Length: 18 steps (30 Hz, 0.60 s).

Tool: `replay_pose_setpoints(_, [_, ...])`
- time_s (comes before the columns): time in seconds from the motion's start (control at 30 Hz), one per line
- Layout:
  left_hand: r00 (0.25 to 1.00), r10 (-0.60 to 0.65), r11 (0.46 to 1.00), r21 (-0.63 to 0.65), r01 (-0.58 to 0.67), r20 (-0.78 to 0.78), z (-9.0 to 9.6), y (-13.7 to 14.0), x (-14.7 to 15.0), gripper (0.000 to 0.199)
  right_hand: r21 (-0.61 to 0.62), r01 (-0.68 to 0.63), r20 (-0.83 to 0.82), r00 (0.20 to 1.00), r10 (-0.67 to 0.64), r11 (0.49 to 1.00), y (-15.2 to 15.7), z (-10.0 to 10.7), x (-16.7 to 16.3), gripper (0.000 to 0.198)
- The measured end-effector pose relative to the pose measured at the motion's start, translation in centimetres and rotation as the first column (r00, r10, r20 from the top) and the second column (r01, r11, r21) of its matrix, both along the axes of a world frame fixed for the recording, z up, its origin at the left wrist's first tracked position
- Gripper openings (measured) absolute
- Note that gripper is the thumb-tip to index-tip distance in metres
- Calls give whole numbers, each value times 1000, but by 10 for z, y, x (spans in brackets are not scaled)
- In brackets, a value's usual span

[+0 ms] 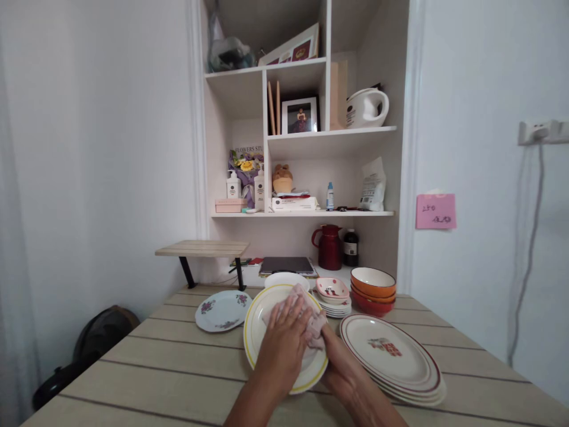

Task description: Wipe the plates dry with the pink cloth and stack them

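A white plate with a yellow rim (255,320) is tilted toward me over the middle of the table. My left hand (287,332) presses a pale pink cloth (313,323) against the plate's face, its fingers laid over the fabric. At the plate's lower right edge, my right hand (335,359) grips the rim with the thumb near the cloth; its other fingers are hidden behind the plate. Close by on the right lies a stack of oval plates (391,353) with dark red rims. To the left rests a floral plate (222,311).
Orange and red bowls (373,290) are stacked at the right rear. Small dishes (332,290) stand on saucers beside them, and a white plate (287,280) lies behind the held one. A small raised shelf (202,249) stands at the back left. A red jug (329,249) is farther back.
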<state>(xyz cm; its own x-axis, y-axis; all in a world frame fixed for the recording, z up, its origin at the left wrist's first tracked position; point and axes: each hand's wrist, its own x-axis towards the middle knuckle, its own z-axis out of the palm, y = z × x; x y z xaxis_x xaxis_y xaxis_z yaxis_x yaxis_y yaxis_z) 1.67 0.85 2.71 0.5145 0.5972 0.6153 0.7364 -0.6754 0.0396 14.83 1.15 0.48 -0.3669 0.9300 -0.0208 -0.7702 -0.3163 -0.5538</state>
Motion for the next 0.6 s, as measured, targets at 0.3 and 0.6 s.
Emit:
replay_pose_setpoints(0.3, [980, -137, 990, 24, 141, -142, -16, -30, -31, 50, -32, -66, 43, 997, 68, 997, -1, 3, 5, 68])
replay_pose_setpoints(0.6, [956, 284, 929, 223, -294, 75, -36, -15, -84, 58, -31, 57, 5, 998, -57, 998, 0, 5, 9, 69])
